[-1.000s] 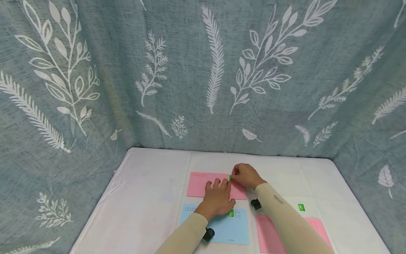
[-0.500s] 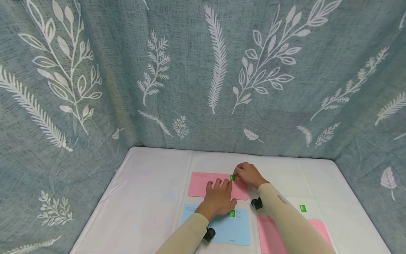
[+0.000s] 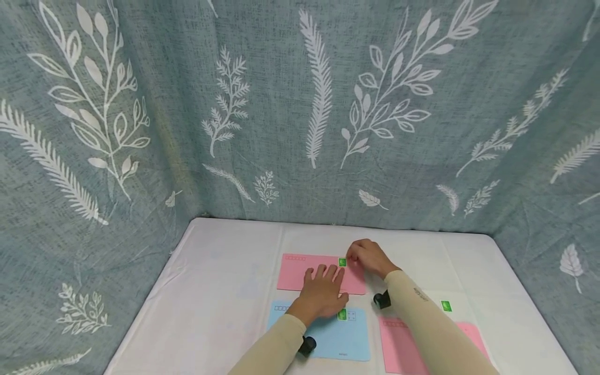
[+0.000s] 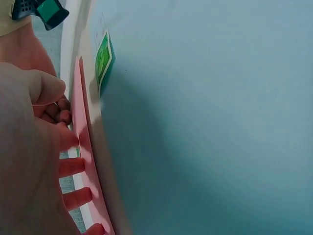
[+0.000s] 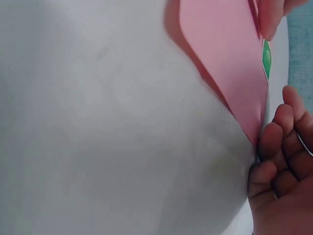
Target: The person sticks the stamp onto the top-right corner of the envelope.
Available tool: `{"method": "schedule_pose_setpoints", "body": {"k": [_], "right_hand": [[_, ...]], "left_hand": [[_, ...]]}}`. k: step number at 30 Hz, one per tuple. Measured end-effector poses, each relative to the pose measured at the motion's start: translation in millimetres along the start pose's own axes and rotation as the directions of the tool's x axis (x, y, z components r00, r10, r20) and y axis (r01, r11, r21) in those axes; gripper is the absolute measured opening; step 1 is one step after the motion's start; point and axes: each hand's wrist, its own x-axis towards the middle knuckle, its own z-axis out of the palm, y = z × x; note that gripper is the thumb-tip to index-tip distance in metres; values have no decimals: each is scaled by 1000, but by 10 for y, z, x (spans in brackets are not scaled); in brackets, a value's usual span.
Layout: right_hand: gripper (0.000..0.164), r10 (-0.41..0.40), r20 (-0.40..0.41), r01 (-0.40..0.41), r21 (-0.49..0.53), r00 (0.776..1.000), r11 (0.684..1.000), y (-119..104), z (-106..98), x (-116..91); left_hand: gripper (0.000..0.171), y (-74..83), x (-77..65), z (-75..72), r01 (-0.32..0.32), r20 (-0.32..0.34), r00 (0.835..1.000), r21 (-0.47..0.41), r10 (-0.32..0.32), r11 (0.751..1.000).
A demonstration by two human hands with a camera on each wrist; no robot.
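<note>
In the head view, a pink envelope [image 3: 295, 273] lies at the back, with a green stamp [image 3: 342, 262] at its upper right. My left hand [image 3: 321, 294] rests spread on this envelope, fingertips just below the stamp. Right of the stamp is my right hand [image 3: 369, 258], its fingers loosely bent by the envelope's right end. In the right wrist view, its thumb and index finger sit close to the pink corner, with no stamp visible between them. Nearer lies a blue envelope [image 3: 337, 344] bearing another green stamp [image 3: 342, 314], partly under my left wrist.
A second pink envelope [image 3: 396, 351] lies at the front right, partly covered by my right forearm. Just beyond it, a loose green stamp [image 3: 446, 305] lies on the white table [image 3: 211, 302]. A patterned grey-green curtain [image 3: 281, 114] hangs around the table's far and side edges.
My right hand has let go of the stamp on the back pink envelope and shifted slightly right, so the whole stamp shows. The left hand has stayed in place.
</note>
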Motion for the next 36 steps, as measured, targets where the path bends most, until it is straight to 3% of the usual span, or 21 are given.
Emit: {"method": "schedule_pose_setpoints", "body": {"k": [7,16,25,36], "right_hand": [[31,-49,-17,49,50,999,998,46,-41,-67],[28,-112,-68,116,56,991,992,4,-132,-251],[30,-106,-108,113,61,988,992,16,-279,-480],[28,-119,-139,131,77,983,988,46,-383,-546]], "left_hand": [[58,30,-79,-107,-17,21,1000,-29,18,999],[62,35,-92,-129,-27,32,999,-22,28,999],[63,-36,-27,-77,-84,27,996,-24,84,996],[67,-12,-83,-64,-69,-2,998,-45,69,997]]}}
